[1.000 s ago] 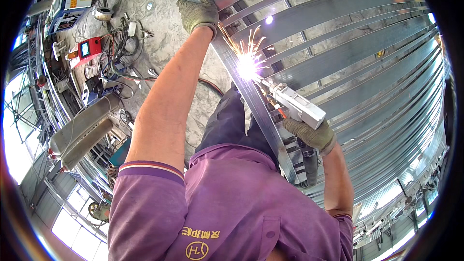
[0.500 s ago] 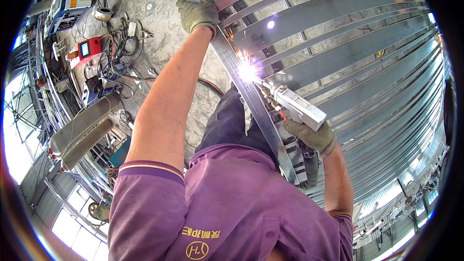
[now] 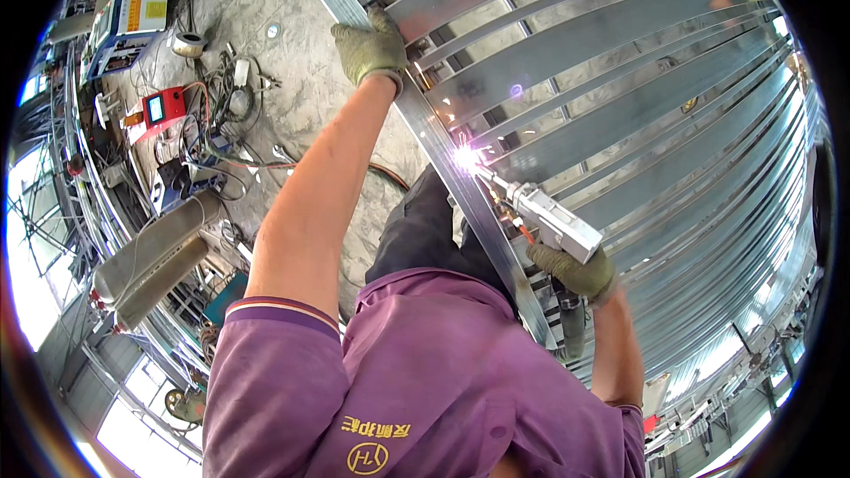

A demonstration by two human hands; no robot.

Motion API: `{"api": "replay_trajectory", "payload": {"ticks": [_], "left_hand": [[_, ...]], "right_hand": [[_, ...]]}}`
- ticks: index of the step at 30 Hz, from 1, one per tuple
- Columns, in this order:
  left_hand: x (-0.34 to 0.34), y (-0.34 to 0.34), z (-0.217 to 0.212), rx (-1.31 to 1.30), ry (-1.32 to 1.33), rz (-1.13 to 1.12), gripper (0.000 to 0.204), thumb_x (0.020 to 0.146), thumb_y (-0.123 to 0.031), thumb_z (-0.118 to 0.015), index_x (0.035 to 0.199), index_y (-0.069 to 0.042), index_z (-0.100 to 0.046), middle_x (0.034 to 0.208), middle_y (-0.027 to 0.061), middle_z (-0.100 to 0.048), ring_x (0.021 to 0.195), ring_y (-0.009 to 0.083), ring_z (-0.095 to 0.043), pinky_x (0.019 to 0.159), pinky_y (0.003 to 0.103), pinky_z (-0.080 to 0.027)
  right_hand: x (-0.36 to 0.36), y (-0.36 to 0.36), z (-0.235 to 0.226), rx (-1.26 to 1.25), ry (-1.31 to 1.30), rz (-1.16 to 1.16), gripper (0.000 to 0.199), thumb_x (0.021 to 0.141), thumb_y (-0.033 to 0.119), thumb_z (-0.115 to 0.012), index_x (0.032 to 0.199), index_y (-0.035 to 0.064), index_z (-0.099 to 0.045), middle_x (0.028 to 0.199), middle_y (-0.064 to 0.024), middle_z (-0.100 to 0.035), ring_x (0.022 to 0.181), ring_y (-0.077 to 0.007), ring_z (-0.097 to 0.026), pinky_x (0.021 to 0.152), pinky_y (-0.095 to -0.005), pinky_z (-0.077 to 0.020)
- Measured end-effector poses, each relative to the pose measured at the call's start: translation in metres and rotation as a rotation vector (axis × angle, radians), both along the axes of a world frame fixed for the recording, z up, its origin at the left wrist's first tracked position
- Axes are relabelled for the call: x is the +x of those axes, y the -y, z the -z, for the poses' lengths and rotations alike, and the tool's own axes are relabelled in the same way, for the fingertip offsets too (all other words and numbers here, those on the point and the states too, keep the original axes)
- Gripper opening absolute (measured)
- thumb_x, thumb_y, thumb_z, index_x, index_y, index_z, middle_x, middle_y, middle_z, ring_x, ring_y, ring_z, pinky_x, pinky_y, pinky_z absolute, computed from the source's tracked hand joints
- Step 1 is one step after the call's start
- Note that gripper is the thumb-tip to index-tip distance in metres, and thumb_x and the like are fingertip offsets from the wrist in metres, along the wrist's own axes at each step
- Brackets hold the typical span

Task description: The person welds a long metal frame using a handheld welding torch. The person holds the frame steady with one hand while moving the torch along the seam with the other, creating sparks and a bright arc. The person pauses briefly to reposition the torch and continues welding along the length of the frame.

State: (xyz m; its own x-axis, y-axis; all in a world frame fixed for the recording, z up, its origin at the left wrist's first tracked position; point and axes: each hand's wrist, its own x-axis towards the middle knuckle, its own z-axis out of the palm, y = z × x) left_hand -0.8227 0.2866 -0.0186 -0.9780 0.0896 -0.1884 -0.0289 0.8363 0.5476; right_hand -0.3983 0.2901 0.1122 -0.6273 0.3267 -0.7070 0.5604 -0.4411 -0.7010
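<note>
My right hand [image 3: 574, 271], in a worn grey-green glove, is closed round the grip of a welding gun [image 3: 558, 223] with a silver, box-shaped body. The gun's narrow nozzle points up and left. At its tip a white-violet glare [image 3: 466, 158] with a few flying sparks hides the exact contact point, where a slat end meets a long metal rail [image 3: 443, 143]. My left hand [image 3: 372, 49], gloved alike, is wrapped over the rail farther up, its fingertips at the rail's slat side. Flat metal slats [image 3: 531, 40] run off to the right from the rail.
On the floor at left stand a red box with a small screen [image 3: 161, 109], a roll of tape [image 3: 188, 43] and tangled cables [image 3: 239, 97]. Two long grey metal cylinders [image 3: 159, 252] lie lower left. A hose [image 3: 390, 175] passes behind my left forearm. Stacked slats fill the right side.
The glare has shifted slightly down and right along the rail with the welding gun, and its spark spray is smaller. The whole view has moved a little. Both hands keep their holds.
</note>
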Motion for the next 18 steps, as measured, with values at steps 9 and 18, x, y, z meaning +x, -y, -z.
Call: {"api": "replay_trajectory", "payload": {"ticks": [9,18], "left_hand": [[0.003,0.015,-0.001,0.174,0.059,0.062,0.065,0.104,-0.049,-0.069,0.137,0.004,-0.052,0.127,0.0300,-0.071,0.119,0.0500,-0.067,0.104,0.055,-0.052],[-0.111,-0.004,0.026,0.114,-0.007,0.097,0.100,0.104,-0.070,-0.055,0.152,0.016,-0.047,0.149,0.0405,-0.058,0.141,0.0524,-0.057,0.120,0.053,-0.047]], "right_hand": [[-0.029,0.001,-0.028,0.124,0.086,0.050,0.061,0.094,0.022,-0.094,0.147,0.0028,-0.071,0.123,-0.0043,-0.079,0.108,-0.0124,-0.067,0.097,-0.0310,-0.0569],[-0.086,-0.045,-0.061,0.113,0.183,0.036,0.049,0.097,0.021,-0.091,0.139,0.0025,-0.073,0.102,-0.0008,-0.076,0.086,-0.0103,-0.066,0.072,-0.0282,-0.0551]]}}
